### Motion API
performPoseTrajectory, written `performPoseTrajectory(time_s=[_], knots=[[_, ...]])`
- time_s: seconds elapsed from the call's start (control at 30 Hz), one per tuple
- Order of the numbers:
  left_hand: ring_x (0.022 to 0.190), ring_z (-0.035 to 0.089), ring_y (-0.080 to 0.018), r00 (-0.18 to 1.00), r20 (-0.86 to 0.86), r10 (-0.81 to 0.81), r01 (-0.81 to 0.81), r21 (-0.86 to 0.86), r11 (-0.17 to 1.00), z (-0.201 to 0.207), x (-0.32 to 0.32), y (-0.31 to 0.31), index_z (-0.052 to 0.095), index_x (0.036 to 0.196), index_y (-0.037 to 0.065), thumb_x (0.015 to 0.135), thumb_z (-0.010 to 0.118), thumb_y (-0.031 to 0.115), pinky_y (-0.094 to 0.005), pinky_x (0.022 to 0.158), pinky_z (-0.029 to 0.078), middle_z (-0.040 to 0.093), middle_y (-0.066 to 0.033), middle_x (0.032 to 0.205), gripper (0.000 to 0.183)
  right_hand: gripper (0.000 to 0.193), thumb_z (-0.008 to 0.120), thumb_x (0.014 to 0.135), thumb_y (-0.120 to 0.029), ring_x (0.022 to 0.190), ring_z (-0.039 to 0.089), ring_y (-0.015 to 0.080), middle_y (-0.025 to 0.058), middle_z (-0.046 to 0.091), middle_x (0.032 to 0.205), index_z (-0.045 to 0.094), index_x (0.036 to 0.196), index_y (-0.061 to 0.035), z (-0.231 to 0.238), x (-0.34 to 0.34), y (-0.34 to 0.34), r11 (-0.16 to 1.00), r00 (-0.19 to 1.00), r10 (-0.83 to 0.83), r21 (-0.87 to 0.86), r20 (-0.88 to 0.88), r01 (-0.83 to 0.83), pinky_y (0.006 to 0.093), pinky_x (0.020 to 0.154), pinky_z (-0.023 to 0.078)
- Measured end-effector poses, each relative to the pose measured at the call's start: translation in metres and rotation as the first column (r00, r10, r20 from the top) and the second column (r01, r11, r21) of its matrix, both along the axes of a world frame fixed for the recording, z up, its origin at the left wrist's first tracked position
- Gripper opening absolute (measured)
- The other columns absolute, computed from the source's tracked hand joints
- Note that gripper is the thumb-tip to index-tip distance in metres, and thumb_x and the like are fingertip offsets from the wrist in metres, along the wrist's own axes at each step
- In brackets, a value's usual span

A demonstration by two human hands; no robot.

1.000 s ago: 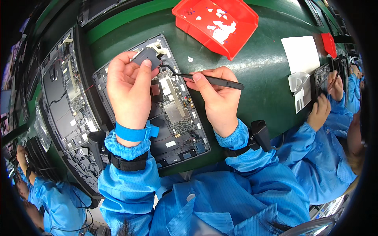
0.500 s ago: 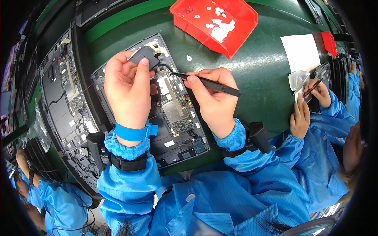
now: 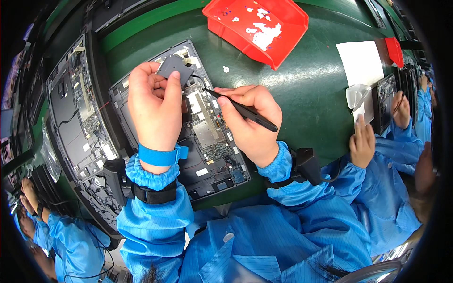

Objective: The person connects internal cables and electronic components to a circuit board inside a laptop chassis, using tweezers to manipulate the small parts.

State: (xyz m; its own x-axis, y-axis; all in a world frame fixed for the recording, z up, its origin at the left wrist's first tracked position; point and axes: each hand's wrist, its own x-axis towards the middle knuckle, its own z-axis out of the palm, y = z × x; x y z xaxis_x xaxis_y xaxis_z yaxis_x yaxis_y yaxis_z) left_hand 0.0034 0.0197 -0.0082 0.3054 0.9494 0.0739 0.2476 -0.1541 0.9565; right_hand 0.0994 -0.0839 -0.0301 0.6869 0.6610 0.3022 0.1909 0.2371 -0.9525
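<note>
My left hand pinches a flat dark grey part with a small hole in it, tilted over the far end of an opened tablet-like device. A short black cable runs from this part toward the device's right edge. My right hand grips black tweezers, their tips down at the device's upper right, close to the cable. Bare circuit boards and silver shields show in the device. My left fingers partly hide its far left area.
Beyond the device sits a red bin holding small white pieces; one white piece lies outside it. A second opened device rests on the left. At right, a co-worker's hands are beside white paper.
The tweezers' rear end has dropped, and their tips have shifted slightly left and up. My left hand has turned the grey part a little. The co-worker's far hand has moved right.
</note>
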Motion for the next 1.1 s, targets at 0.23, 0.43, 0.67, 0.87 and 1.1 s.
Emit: performPoseTrajectory(time_s=[0.23, 0.43, 0.67, 0.87, 1.1], knots=[[0.065, 0.042, -0.004, 0.974, -0.226, -0.035, 0.068, 0.141, 0.988, 0.002, 0.001, -0.001, 0.043, 0.107, -0.001, 0.065, 0.072, 0.001, -0.0156, 0.051, 0.041, 0.047, -0.0024, 0.082, 0.051, 0.016, 0.065, 0.066, 0.008, 0.072, 0.063, 0.0237, 0.0125, 0.057, 0.069, 0.05, 0.069, 0.0023, -0.004, -0.001, 0.002, 0.999, 0.999, -0.016, 0.052, 0.05, 0.013, 0.0301, 0.062, 0.05], [0.064, 0.04, -0.0042, 0.941, -0.337, -0.025, 0.109, 0.232, 0.967, 0.001, 0.004, -0.003, 0.042, 0.113, -0.001, 0.059, 0.076, 0.004, -0.0157, 0.051, 0.039, 0.047, -0.0024, 0.085, 0.064, 0.017, 0.065, 0.066, 0.007, 0.07, 0.062, 0.0253, 0.0127, 0.056, 0.068, 0.049, 0.067, 0.0021, -0.01, 0.001, 0.003, 0.995, 0.997, -0.001, 0.097, 0.083, -0.007, 0.0306, 0.062, 0.05], [0.073, 0.043, -0.0115, 0.906, -0.422, 0.014, 0.149, 0.35, 0.925, 0.013, -0.006, -0.007, 0.038, 0.12, 0.002, 0.059, 0.075, 0.006, -0.0218, 0.06, 0.044, 0.043, -0.01, 0.104, 0.072, 0.015, 0.063, 0.07, 0.005, 0.073, 0.06, 0.0162, 0.0107, 0.056, 0.074, 0.049, 0.072, 0.0018, 0.007, -0.005, 0.003, 1.0, 1.0, 0.02, 0.014, -0.009, -0.02, 0.027, 0.062, 0.049], [0.109, 0.041, -0.0329, 0.815, -0.573, 0.091, 0.275, 0.52, 0.809, 0.049, -0.047, -0.055, 0.031, 0.125, -0.003, 0.071, 0.066, 0.011, -0.0378, 0.093, 0.036, 0.038, -0.0202, 0.12, 0.066, 0.011, 0.055, 0.07, -0.003, 0.068, 0.059, 0.0295, 0.0139, 0.058, 0.07, 0.054, 0.081, -0.0019, 0.002, 0.037, 0.003, 0.953, 0.872, -0.019, -0.256, 0.49, 0.165, 0.0368, 0.058, 0.046], [0.115, 0.034, -0.0438, 0.724, -0.684, 0.09, 0.152, 0.286, 0.946, 0.044, -0.103, -0.143, 0.026, 0.126, -0.007, 0.069, 0.067, 0.012, -0.0421, 0.096, 0.032, 0.025, -0.0322, 0.129, 0.073, 0.007, 0.051, 0.071, -0.008, 0.061, 0.062, 0.0308, 0.015, 0.06, 0.064, 0.053, 0.075, -0.0024, 0.008, 0.033, 0.036, 0.746, 0.647, 0.23, -0.558, 0.727, 0.363, 0.0382, 0.054, 0.049]])
